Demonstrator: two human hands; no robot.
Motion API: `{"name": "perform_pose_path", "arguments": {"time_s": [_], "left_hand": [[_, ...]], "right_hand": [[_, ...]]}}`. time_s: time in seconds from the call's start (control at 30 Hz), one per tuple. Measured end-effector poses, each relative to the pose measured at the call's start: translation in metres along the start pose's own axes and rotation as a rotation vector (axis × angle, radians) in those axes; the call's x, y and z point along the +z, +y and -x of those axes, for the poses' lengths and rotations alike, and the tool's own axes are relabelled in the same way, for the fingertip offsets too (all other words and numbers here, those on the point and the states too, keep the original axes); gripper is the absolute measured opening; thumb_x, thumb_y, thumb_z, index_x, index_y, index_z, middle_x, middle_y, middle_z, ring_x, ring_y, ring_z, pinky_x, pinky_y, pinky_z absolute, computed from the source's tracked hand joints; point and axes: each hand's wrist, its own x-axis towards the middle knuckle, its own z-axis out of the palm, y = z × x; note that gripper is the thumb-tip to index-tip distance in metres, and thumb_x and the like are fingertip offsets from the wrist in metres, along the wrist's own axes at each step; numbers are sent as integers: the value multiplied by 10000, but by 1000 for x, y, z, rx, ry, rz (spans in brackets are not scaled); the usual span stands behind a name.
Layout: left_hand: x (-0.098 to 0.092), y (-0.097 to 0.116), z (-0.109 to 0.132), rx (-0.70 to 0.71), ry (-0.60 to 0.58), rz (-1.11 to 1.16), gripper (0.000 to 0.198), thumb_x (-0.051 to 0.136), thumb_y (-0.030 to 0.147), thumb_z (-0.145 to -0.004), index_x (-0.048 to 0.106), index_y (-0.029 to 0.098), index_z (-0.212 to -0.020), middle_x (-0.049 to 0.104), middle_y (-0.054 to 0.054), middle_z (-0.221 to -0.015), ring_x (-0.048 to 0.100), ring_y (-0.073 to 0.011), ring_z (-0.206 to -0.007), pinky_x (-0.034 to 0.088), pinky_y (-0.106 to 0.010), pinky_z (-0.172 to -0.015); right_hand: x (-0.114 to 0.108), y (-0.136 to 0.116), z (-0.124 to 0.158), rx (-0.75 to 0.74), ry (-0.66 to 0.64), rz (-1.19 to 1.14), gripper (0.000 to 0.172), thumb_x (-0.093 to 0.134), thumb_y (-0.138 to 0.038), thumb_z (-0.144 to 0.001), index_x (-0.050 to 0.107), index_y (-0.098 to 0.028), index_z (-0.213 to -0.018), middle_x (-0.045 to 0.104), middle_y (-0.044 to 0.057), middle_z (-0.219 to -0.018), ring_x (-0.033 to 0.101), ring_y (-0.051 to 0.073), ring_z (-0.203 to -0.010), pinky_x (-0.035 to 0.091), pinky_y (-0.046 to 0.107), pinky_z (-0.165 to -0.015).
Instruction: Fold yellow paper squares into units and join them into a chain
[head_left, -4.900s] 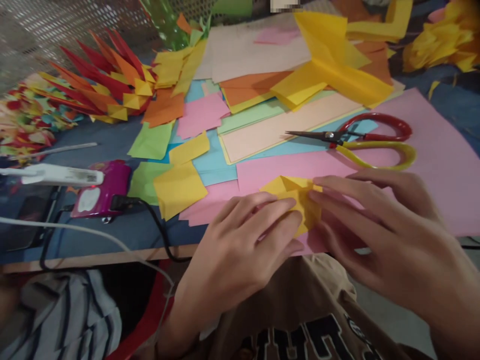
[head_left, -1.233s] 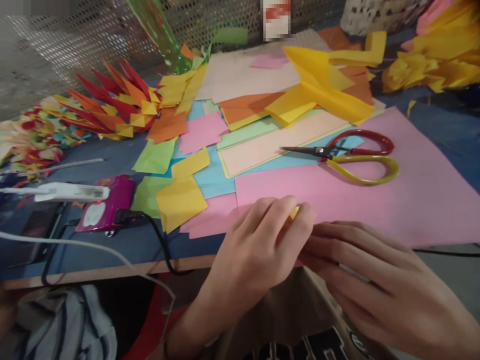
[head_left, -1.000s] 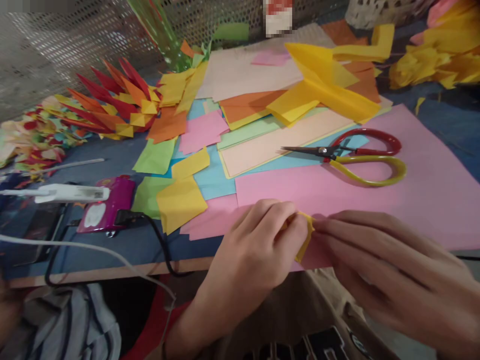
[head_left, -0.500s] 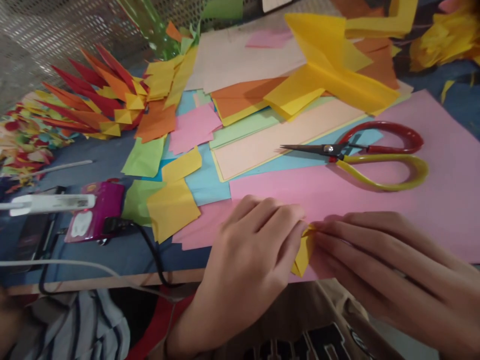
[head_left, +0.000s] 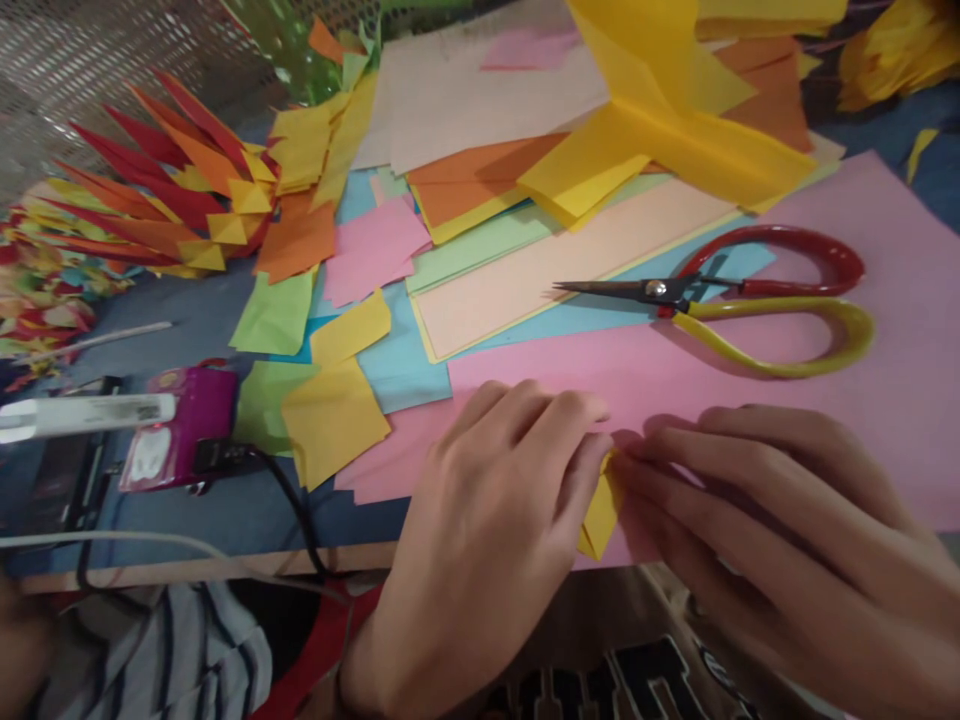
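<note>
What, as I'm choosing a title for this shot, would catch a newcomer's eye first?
Probably the red and yellow scissors, lying just beyond the right hand. Next may come the spiky red and orange paper piece at the back left. Nearest the viewer, the small folded yellow paper peeks out between that hand and the left hand.

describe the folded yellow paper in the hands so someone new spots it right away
Start from the large pink sheet under the handles of the scissors. At its near edge the left hand and right hand meet, and the small folded yellow paper shows between them. Other yellow papers lie farther off; only this one is at the fingertips.
</note>
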Motion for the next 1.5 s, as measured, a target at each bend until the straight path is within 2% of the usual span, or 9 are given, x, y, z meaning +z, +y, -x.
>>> {"name": "perform_pose_path", "arguments": {"time_s": [0.27, 0.43, 0.57, 0.67, 0.8, 1.0, 1.13, 1.27, 1.5], "left_hand": [[0, 8, 2, -81, 8, -39, 176, 605, 168, -1103, 656, 224, -1261, 598, -37, -1177, 584, -250, -1098, 514, -456, -942], [6, 7, 6, -132, 62, -67, 174, 663, 239, -1098, 619, 245, -1266, 622, -38, -1260, 558, -269, -1192, 485, -502, -1065], [8, 4, 5, -163, 92, -103, 207, 713, 283, -1080, 618, 255, -1262, 649, -35, -1261, 589, -278, -1180, 498, -512, -1032], [0, 5, 9, -190, 184, -49, 341, 798, 319, -1031, 617, 260, -1314, 675, -15, -1192, 646, -234, -1054, 537, -436, -930], [-11, 12, 28, -132, 227, -7, 132, 726, 261, -1077, 668, 269, -1195, 684, 33, -1068, 649, -154, -865, 524, -333, -767], [7, 13, 36, -124, 191, -140, 178, 617, 180, -1111, 663, 257, -1264, 692, -15, -1189, 668, -228, -1061, 559, -370, -821], [12, 3, 31, -8, 160, -194, 174, 547, 169, -1130, 707, 221, -1174, 686, -40, -1199, 651, -251, -1105, 574, -412, -896], [7, -5, 28, 92, 126, -165, 167, 569, 145, -1123, 716, 200, -1178, 689, -46, -1226, 652, -230, -1140, 577, -394, -960], [9, -16, 15, 181, 79, -46, 123, 595, 137, -1114, 701, 183, -1072, 711, -38, -1137, 648, -198, -1099, 561, -382, -1021]], "right_hand": [[-1, -3, -10, 100, 88, 44, 391, 812, -163, -945, 733, -182, -1327, 688, 58, -1453, 616, 368, -1323, 540, 541, -1059], [-2, -5, -9, 166, 77, 44, 286, 727, -169, -1000, 735, -208, -1283, 689, 45, -1447, 586, 383, -1367, 522, 590, -1109], [-4, -7, -10, 179, 58, 31, 224, 706, -194, -1020, 751, -228, -1237, 687, 29, -1450, 592, 376, -1353, 507, 621, -1130], [-2, -15, -12, 190, 92, 16, 224, 713, -180, -1016, 755, -218, -1232, 688, 46, -1428, 598, 340, -1333, 526, 558, -1127], [7, -37, -11, 197, 165, 116, 287, 754, -160, -986, 736, -149, -1273, 706, 87, -1385, 634, 322, -1226, 560, 482, -1030], [15, -59, -13, 151, 162, 149, 129, 747, -148, -989, 728, -114, -1111, 756, 102, -1239, 685, 300, -1133, 568, 458, -959], [9, -46, -16, 19, 88, 71, 87, 721, -144, -1009, 728, -127, -1094, 756, 77, -1217, 680, 263, -1141, 558, 429, -990], [0, -22, -12, -132, -18, 123, 194, 703, -166, -1027, 740, -148, -1216, 745, 59, -1284, 656, 297, -1192, 538, 477, -1000], [-4, 7, -2, -154, -105, 130, 340, 707, -195, -1033, 730, -223, -1371, 676, 48, -1484, 664, 310, -1334, 549, 565, -1143]]}}
